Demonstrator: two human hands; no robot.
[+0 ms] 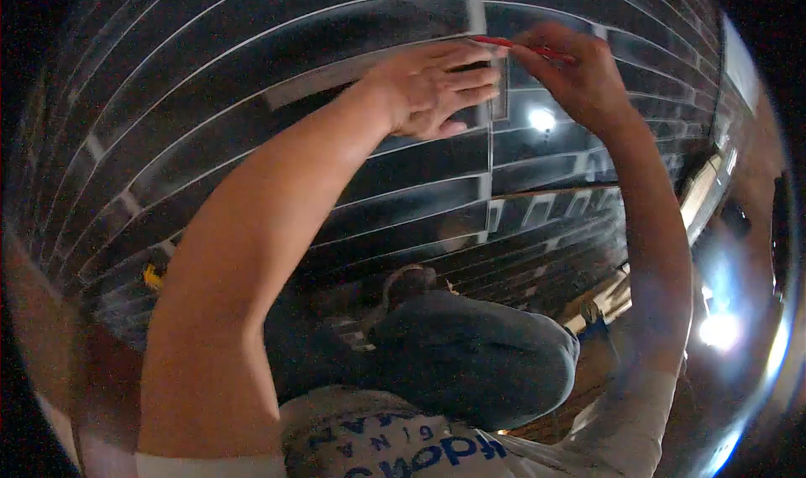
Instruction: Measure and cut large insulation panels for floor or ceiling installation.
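Observation:
My left hand (441, 91) lies flat with its fingers apart on a dark surface (411, 20) crossed by pale lines. Beneath it and my forearm runs a flat grey-brown strip (315, 81), like the leg of a framing square. A shorter upright piece (501, 87) shows just right of my fingertips; whether the two join is hidden. My right hand (579, 70) is closed around a thin red pencil (495, 41), held nearly level. Its left end meets the surface by my left fingertips.
Below my arms are my bent knee in jeans (478, 352) and a shoe (409, 286). A small yellow object (153, 276) sits at left. At right, pale wood strips (701, 194) edge the dark surface, and a bright lamp (719, 331) glares.

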